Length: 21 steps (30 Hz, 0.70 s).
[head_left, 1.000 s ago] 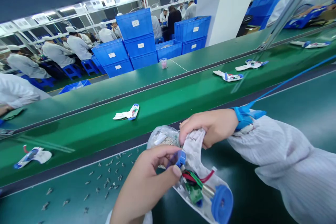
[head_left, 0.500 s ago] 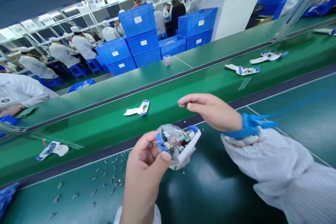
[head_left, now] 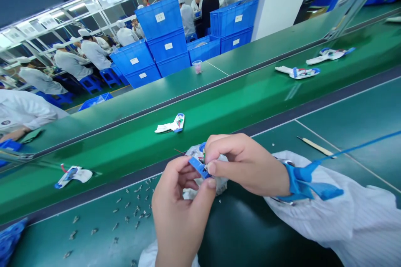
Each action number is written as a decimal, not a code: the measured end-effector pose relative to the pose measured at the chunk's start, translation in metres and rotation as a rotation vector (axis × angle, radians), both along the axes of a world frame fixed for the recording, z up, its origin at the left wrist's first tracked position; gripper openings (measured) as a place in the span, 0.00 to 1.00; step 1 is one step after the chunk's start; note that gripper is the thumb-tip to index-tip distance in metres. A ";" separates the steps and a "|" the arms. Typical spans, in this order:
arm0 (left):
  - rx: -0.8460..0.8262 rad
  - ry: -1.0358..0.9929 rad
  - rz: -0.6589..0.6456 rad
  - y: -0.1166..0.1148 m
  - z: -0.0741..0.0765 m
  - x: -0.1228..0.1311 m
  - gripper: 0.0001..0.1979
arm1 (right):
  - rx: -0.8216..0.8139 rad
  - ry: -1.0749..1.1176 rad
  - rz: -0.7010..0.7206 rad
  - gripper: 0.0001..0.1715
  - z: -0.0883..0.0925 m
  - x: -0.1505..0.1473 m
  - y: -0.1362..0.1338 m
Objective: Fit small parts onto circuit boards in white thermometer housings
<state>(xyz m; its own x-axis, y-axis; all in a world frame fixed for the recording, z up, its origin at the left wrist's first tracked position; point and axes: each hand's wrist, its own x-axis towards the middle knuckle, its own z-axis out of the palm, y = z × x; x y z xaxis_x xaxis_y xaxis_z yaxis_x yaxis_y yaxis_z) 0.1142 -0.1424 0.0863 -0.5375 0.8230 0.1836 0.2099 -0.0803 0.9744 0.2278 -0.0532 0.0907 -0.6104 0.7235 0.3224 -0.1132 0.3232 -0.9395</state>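
Observation:
My left hand (head_left: pixel 183 202) is closed on a white and blue device housing (head_left: pixel 199 167), gripping it between thumb and fingers near its blue end. A thin red wire sticks out by the left fingertips. My right hand (head_left: pixel 247 164) is closed too, its thumb and fingertips pinching at the inside of the housing, beside the blue end. What lies between these fingertips is mostly hidden. Behind both hands, partly covered, a clear plastic bag (head_left: pixel 222 186) of small parts rests on the bench. A blue band (head_left: pixel 302 181) is around my right wrist.
Several open device housings (head_left: pixel 171 124) lie along the green conveyor (head_left: pixel 225 104). Small metal parts (head_left: pixel 138 208) are scattered on the bench at left. A thin light-handled tool (head_left: pixel 316 146) lies at right. Blue crates (head_left: pixel 166 46) are stacked beyond; a co-worker's sleeve (head_left: pixel 34 110) shows far left.
My right hand has moved down and left from above the bench to the housing, and its fingers have closed. The left hand has turned the housing. Pieces on the conveyor have shifted right.

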 end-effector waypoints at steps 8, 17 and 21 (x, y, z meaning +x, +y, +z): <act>0.032 -0.170 -0.124 -0.004 0.000 -0.008 0.13 | 0.071 -0.044 0.008 0.11 0.002 0.009 0.016; 0.072 -0.353 -0.087 -0.005 -0.002 -0.011 0.15 | 0.327 -0.634 -0.144 0.17 0.005 0.025 0.040; 0.089 -0.381 -0.109 -0.004 -0.002 -0.009 0.13 | 0.169 -0.659 0.042 0.20 0.004 0.020 0.033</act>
